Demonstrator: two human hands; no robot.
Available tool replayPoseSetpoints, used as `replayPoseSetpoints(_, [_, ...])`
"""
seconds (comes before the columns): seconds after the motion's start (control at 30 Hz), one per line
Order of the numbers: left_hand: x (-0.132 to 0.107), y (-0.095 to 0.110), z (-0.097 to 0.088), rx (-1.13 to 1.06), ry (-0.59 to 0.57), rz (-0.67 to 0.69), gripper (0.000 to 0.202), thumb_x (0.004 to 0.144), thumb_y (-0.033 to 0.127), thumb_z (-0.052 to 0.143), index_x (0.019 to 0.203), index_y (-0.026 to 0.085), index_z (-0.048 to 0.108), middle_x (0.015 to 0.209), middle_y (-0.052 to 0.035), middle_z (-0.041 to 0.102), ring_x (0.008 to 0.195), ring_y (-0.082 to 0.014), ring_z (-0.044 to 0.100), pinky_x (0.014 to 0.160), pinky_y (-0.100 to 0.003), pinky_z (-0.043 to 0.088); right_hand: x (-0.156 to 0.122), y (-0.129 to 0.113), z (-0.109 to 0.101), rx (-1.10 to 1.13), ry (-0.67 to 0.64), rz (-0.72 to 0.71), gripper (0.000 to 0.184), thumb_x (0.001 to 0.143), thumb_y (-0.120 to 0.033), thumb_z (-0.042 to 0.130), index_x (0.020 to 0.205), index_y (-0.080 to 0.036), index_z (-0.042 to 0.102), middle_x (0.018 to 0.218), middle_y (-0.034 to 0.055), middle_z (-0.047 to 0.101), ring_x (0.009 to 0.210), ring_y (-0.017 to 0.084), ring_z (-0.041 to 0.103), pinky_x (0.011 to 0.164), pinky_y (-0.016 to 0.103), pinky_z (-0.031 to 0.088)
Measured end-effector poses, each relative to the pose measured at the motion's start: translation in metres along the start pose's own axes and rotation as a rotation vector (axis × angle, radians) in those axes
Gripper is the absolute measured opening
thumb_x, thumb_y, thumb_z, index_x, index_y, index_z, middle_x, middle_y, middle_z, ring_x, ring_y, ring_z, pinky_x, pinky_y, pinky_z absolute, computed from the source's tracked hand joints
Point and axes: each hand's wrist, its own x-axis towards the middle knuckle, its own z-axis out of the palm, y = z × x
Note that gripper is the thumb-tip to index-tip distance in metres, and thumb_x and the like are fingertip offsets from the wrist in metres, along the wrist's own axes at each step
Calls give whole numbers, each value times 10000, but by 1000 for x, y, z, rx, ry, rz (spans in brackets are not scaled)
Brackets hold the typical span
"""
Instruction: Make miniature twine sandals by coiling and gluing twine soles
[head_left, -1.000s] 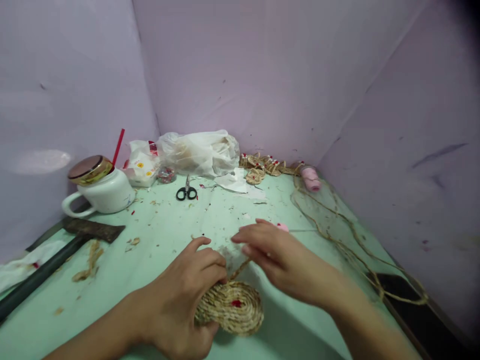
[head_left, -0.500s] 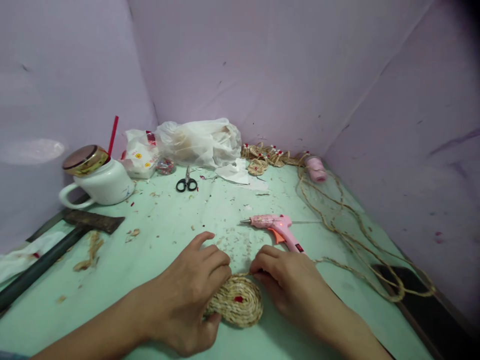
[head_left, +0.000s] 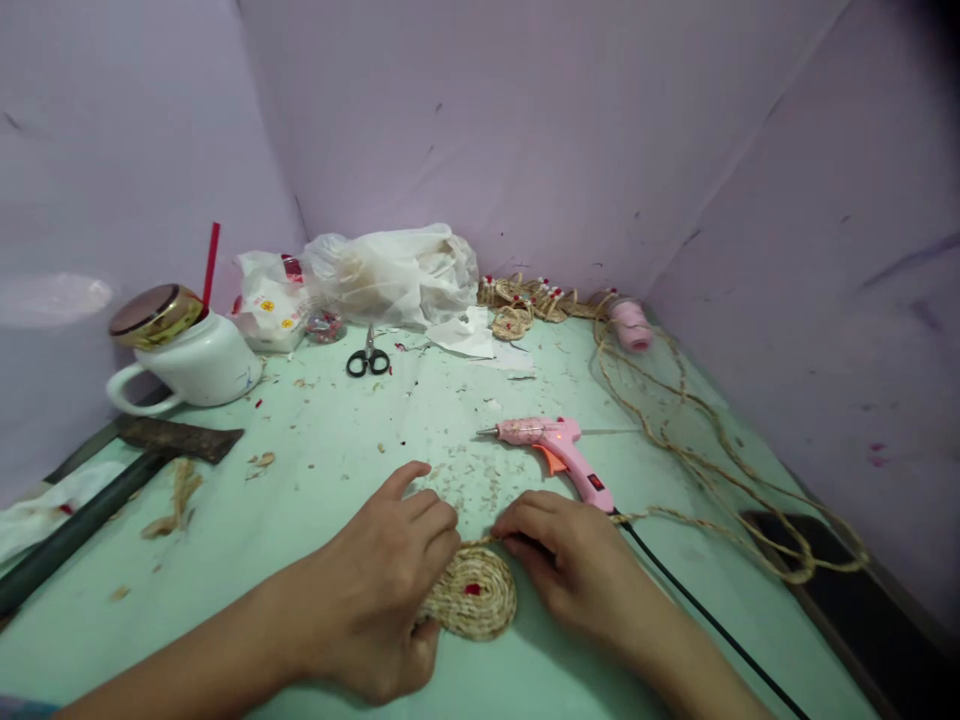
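Broadly, purplish walls (head_left: 480, 120) on three sides, with a pale green bench (head_left: 322, 510) between. At the far edge, a white plastic bag (head_left: 390, 275); on the left, a hammer (head_left: 184, 438) just in front of a lidded white mug (head_left: 206, 365). Over to the right, loops of loose rope (head_left: 664, 513), partly hidden by the wrist. Just beyond the right hand (head_left: 566, 550), a pink glue gun (head_left: 559, 437), lying on its side, nozzle pointing left. Nearer, the left hand (head_left: 382, 585), curled around the left end of a woven coil (head_left: 491, 605), fingers over the far edge and thumb on the near one, outermost finger stretched out free. Opposite, the right hand, drawn into a tight pinch on a thin strand (head_left: 476, 544). Between both hands, the coil itself, long axis apparently running left to right, left end covered. Closer to it, the left hand, in direct contact; the right, just off the upper right edge, touching or barely clear, impossible to make out. Along that far edge, from left fingers to right fingertips, the short span of strand. Smallest of all, a red patch (head_left: 472, 590) amid the windings.
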Motion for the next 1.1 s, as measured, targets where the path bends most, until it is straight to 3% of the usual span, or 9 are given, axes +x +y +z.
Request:
replayPoseSetpoints(0.13, [1,-1,6,-27,50,-30,309,578,227,549,868,130,594,842,-60,557,817,-207,490,1050,-452,150,-1,-5,2,75,84,-118,207,798,-176,550,995,-201,609,960,62,636,885,197,561,762,330,431])
replayPoseSetpoints(0.27, [7,-1,16,13,121,-238,234,623,257,530,823,147,584,825,-65,545,826,-225,492,932,-442,298,3,-14,8,36,179,-298,225,746,-209,629,966,-176,596,1025,75,615,957,222,512,865,398,368])
replayPoseSetpoints(0.37, [11,1,18,39,163,-381,209,650,262,523,811,143,582,836,-82,546,827,-243,492,816,-419,361,7,-14,15,-75,156,-287,139,756,-164,610,893,-193,610,958,44,643,926,220,510,879,424,329])
replayPoseSetpoints(0.47, [10,1,13,-5,136,-397,246,666,300,553,846,140,599,861,-89,563,843,-256,501,798,-418,367,8,-11,19,-119,136,-257,119,790,-122,561,849,-206,623,905,20,662,860,195,525,874,421,322])
replayPoseSetpoints(0.57, [8,-4,5,-178,117,-459,400,684,407,583,985,143,591,935,-96,597,886,-260,522,814,-401,379,8,-8,20,-109,146,-253,149,780,-84,558,835,-204,624,907,9,666,857,184,534,912,435,298])
replayPoseSetpoints(0.67, [7,-13,-1,-368,208,-646,437,775,423,479,1102,139,537,996,-99,612,889,-226,547,791,-344,405,8,-8,19,-111,147,-264,153,776,-78,563,838,-204,621,913,6,666,870,184,539,940,452,279])
replayPoseSetpoints(0.87, [8,-17,1,-233,127,-622,168,763,290,475,745,177,600,791,-54,594,778,-211,527,684,-315,370,6,-4,25,-183,286,-261,171,773,-96,585,905,-201,606,974,47,630,898,208,538,947,496,280])
replayPoseSetpoints(0.97, [9,-15,2,-467,138,-666,126,739,295,506,732,179,554,663,-9,551,631,-163,488,572,-271,342,7,2,30,-258,459,-174,307,734,-162,656,1027,-169,564,1071,121,566,975,268,499,859,478,377])
replayPoseSetpoints(1.1, [12,-18,1,-1039,214,-751,155,664,280,590,718,156,515,553,45,470,516,-97,408,490,-219,295,8,4,32,-207,633,-51,508,692,-244,703,1135,-133,482,1149,167,484,1054,295,449,845,456,417])
